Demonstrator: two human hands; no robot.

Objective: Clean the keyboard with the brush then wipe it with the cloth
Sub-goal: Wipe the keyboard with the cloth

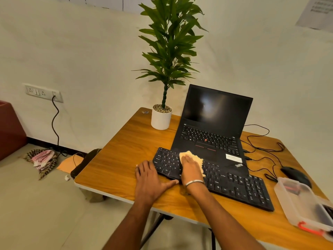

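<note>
— On the wooden table (126, 141), what lies at centre?
— Black keyboard (234, 186), running from ten o'clock to four o'clock. Open laptop (212, 127) touches its far edge at twelve o'clock.
— Right hand?
— Right hand (191, 168) lies flat, fingers straight, pressing a yellow cloth (193, 156) onto the keyboard's left half.
— Left hand?
— Left hand (150, 179) rests spread and flat on the table at nine o'clock, fingertips at the keyboard's left end, thumb along its near edge. It holds nothing.
— Other items?
— Potted plant (161, 118) at eleven o'clock. Black mouse (295, 175) at three o'clock, cable attached. Clear plastic box (297, 201) at four o'clock; contents unclear.
</note>
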